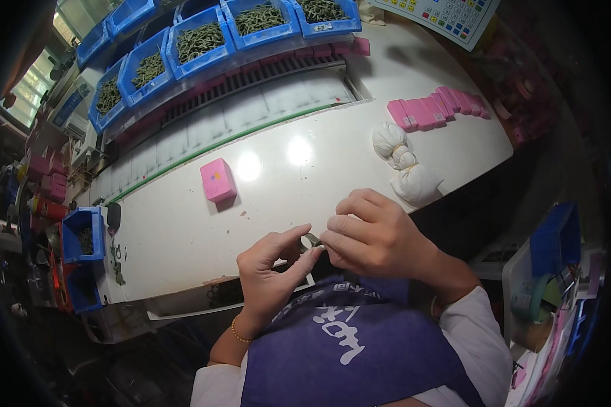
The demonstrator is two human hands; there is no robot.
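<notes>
Over the near edge of the white table, my two hands meet at a small grey-green, loop-shaped piece (312, 239). Its exact kind is too small to make out. My left hand (271, 268) pinches it between thumb and forefinger. From the other side, the bent fingers of my right hand (373, 234) close on the piece's right end and partly hide it. Farther off on the table stands a pink box (217, 180), beyond my left hand. To the far right of my right hand lies a tied white cloth bag (414, 182).
Blue bins (200, 46) filled with thin grey-green pieces line the back, above a slatted strip (251, 81). A row of pink boxes (424, 112) sits at the back right. More blue bins (83, 234) stand at the left edge. An open drawer (163, 305) shows below the tabletop.
</notes>
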